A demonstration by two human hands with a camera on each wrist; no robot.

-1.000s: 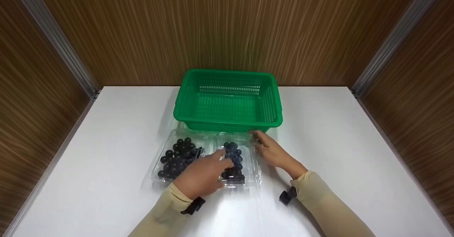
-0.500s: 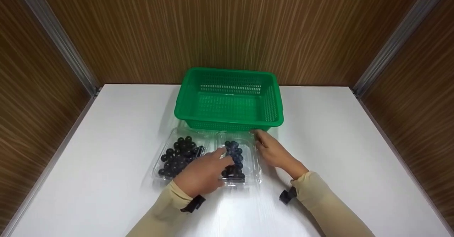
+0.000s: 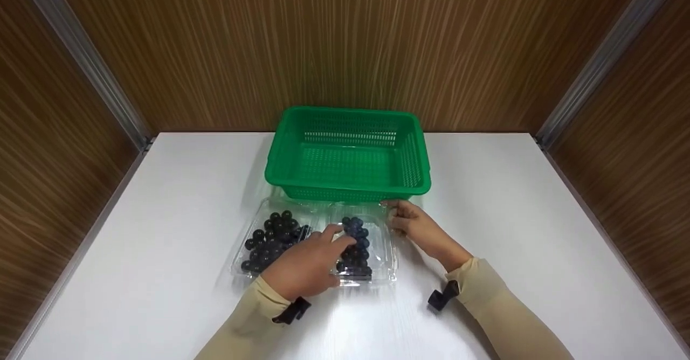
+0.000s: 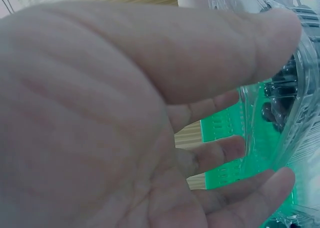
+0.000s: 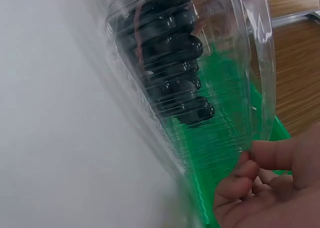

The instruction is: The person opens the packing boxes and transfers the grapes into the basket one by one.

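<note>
Two clear plastic containers lie side by side in the head view, the left container and the right container. Dark grapes show in the left one. More grapes sit inside the right one, seen through its clear wall in the right wrist view. My left hand lies over where the two meet, fingers spread and fairly straight, partly hiding both. The left wrist view shows its thumb against the plastic. With thumb and forefinger, my right hand pinches the right container's far right corner.
A green plastic basket stands just behind the containers. Brown wood-grain panels enclose the white table at the back and both sides.
My right hand's fingers have drawn in at the right container's corner, from a looser spread to a pinch. The left hand, containers and basket stay nearly where they were.
</note>
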